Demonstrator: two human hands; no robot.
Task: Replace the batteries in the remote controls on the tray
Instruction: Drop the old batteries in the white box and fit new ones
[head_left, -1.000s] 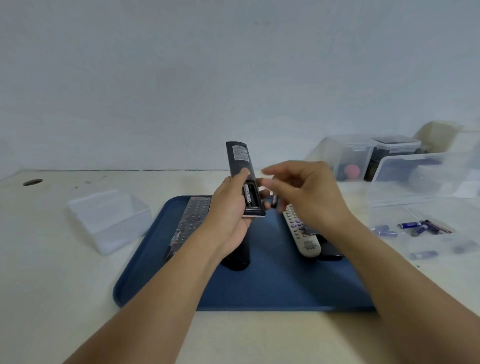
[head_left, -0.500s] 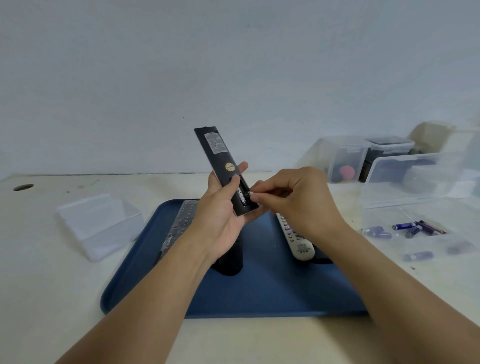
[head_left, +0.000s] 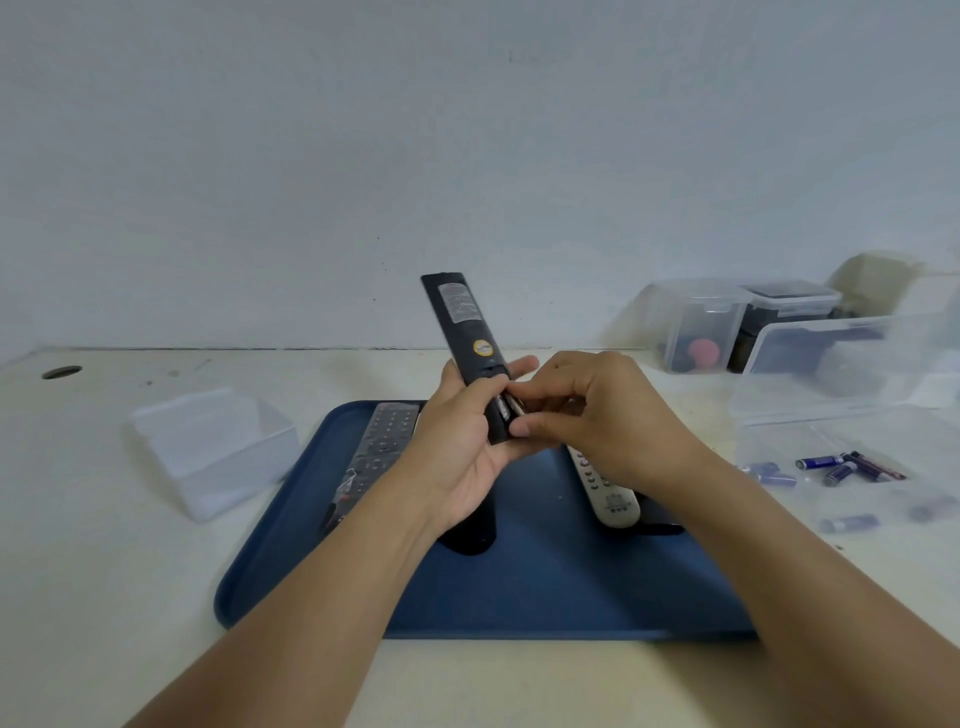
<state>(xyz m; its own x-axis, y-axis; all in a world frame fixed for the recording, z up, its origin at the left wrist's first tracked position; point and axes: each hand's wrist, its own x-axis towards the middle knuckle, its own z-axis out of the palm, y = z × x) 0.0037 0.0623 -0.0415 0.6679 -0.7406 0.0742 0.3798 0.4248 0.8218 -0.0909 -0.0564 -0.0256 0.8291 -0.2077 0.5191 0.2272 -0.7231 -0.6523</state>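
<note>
Remote black, back-side up, labelled.

Held remote: showing black, with white label and yellow sticker.
Tray: showing dark blue.
Right tray remote: showing white.
Left tray remote: showing grey-black.
Loose batteries: showing blue.
Table: showing cream.
</note>
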